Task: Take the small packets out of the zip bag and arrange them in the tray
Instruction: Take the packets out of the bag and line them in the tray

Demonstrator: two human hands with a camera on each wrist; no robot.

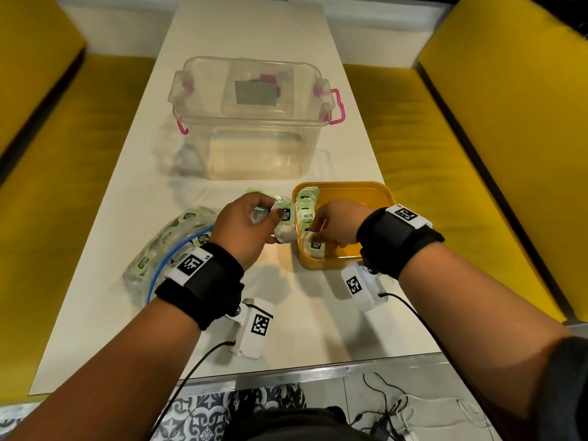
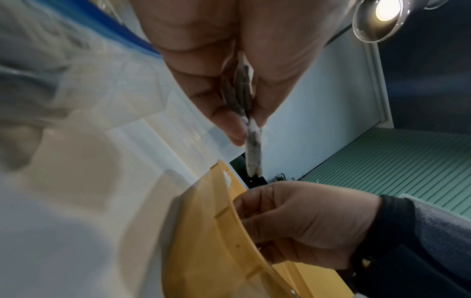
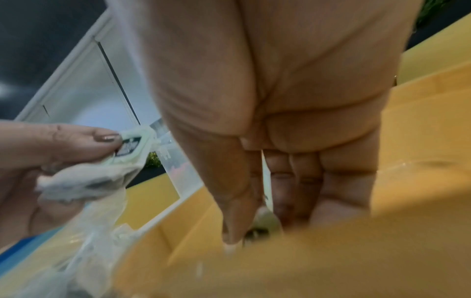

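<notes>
Yellow tray (image 1: 366, 192) at centre right holds the right hand (image 1: 334, 224) pinching a packet (image 1: 315, 245) into its row, while the left hand (image 1: 245, 227) just left pinches spare packets (image 1: 284, 218).

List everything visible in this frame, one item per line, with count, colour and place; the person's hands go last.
Table: one, white, between the benches.
Benches: two, yellow, either side of the table.
Storage box: one, clear with pink latches, far middle of the table.
Zip bag: one, clear with blue zip, left of the tray, packets still inside.
Tray: one, yellow, near right.
Row of packets: count unclear, green-labelled, standing along the tray's left wall.
Held packets: a few, white with green labels, beside the tray.
Wrist cameras: two, white, under the wrists.
Left hand: grips the held packets.
Right hand: inside the tray, fingers on a packet.
</notes>
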